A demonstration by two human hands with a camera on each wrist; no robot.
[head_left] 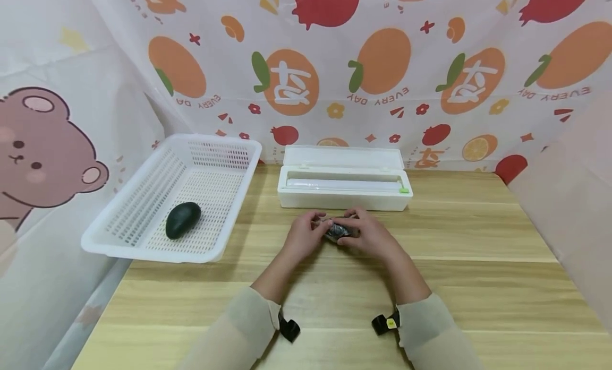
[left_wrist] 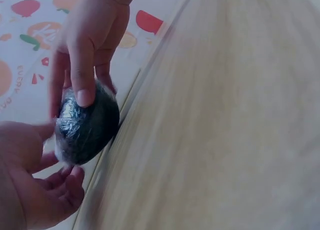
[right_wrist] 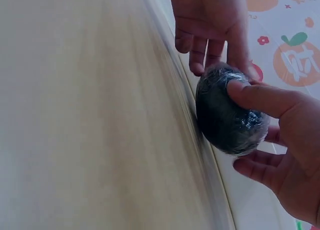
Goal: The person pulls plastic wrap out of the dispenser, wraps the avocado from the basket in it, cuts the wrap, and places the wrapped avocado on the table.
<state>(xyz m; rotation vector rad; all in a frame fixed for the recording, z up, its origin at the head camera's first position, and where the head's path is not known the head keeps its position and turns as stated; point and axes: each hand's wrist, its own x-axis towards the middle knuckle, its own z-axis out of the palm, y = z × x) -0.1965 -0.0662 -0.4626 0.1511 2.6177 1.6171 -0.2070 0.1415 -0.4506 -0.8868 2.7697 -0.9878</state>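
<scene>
A dark green avocado (head_left: 337, 232) wrapped in shiny, wrinkled cling film sits between both hands, low over the table. My right hand (head_left: 369, 233) grips it from the right, thumb across its top and fingers curled beneath. From the other side my left hand (head_left: 305, 235) holds its end, fingertips at the film. In the left wrist view the wrapped avocado (left_wrist: 90, 127) shows its smooth, dark side, partly covered by fingers. The right wrist view shows the film bunched around the avocado (right_wrist: 220, 112). Just behind the hands stands a white cling film box (head_left: 344, 201), lid up, roll inside.
A white plastic basket (head_left: 217, 242) stands at the left with another dark green avocado (head_left: 183, 220) in it. The cling film box has a green slider (head_left: 404, 190) at its right end. A fruit-printed sheet (head_left: 334, 120) hangs behind the wooden table (head_left: 478, 295).
</scene>
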